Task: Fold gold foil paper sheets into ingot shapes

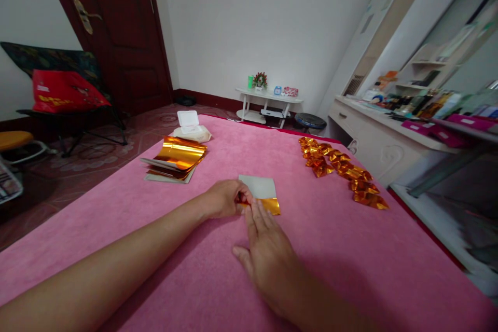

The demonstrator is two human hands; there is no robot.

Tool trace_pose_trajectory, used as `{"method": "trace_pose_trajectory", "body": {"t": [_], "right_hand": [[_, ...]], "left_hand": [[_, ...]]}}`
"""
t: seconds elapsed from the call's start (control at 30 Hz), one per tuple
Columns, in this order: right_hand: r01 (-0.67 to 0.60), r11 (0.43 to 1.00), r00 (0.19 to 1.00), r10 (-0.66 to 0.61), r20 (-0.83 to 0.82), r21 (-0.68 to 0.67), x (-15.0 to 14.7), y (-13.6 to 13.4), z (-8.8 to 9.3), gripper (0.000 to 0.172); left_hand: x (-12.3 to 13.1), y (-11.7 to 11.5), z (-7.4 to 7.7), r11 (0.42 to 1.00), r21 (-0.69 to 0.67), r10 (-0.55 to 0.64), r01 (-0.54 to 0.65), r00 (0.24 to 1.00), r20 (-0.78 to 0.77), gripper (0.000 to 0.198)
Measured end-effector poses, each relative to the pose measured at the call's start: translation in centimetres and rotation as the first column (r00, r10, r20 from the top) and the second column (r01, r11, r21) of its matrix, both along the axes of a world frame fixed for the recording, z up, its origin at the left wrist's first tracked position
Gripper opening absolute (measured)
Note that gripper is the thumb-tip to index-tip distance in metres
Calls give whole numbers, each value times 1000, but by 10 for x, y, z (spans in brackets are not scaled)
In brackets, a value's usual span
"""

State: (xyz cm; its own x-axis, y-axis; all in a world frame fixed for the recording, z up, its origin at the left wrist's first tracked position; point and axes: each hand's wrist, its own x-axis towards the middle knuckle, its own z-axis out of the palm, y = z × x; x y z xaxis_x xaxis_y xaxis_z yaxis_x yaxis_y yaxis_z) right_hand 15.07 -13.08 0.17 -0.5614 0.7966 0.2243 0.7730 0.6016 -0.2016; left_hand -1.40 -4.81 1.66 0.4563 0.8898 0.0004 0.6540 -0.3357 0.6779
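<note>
A sheet of foil paper [260,187] lies on the pink cloth, its pale grey back facing up and its near edge folded over to show a gold strip. At the sheet's left edge, my left hand [225,198] has its fingers curled in a pinch on the fold. My right hand [270,254] lies flat, with its outstretched fingertips pressing on the gold strip and its thumb apart. Part of the fold is hidden under the fingers.
A stack of gold foil sheets [181,153] lies to the left, before a white wipes packet [192,132] with its lid raised. Several folded gold foil pieces [342,163] are at the right. The pink cloth [167,270] covers the table.
</note>
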Motion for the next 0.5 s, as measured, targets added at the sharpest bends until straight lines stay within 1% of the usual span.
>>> {"method": "trace_pose_trajectory", "body": {"t": [0.1,0.2,0.23,0.3,0.37,0.4,0.43,0.5], "right_hand": [[32,999,999,-32,37,0,24,-6,1,79],[71,995,993,-77,89,68,48,-7,10,79],[83,992,990,-93,108,92,52,-6,15,75],[119,987,981,-134,142,112,56,0,28,59],[185,981,967,-192,165,58,53,14,41,38],[240,971,958,-239,160,9,50,23,45,31],[276,961,956,-271,108,-32,47,34,48,26],[317,939,940,-330,-92,-131,42,59,46,18]], "left_hand": [[-1,0,-1,1000,-13,12,-12,1000,17,25],[-1,-1,-2,1000,-12,22,-22,1000,-2,26],[-1,-1,-2,1000,-9,25,-25,1000,-16,26],[0,-2,-2,999,12,33,-33,999,-43,26],[1,-4,-2,998,54,48,-45,997,-54,26],[1,-5,-2,996,73,54,-50,997,-53,26],[1,-5,-2,995,82,63,-59,997,-49,26],[1,-7,-2,994,80,77,-74,996,-35,26]]}}
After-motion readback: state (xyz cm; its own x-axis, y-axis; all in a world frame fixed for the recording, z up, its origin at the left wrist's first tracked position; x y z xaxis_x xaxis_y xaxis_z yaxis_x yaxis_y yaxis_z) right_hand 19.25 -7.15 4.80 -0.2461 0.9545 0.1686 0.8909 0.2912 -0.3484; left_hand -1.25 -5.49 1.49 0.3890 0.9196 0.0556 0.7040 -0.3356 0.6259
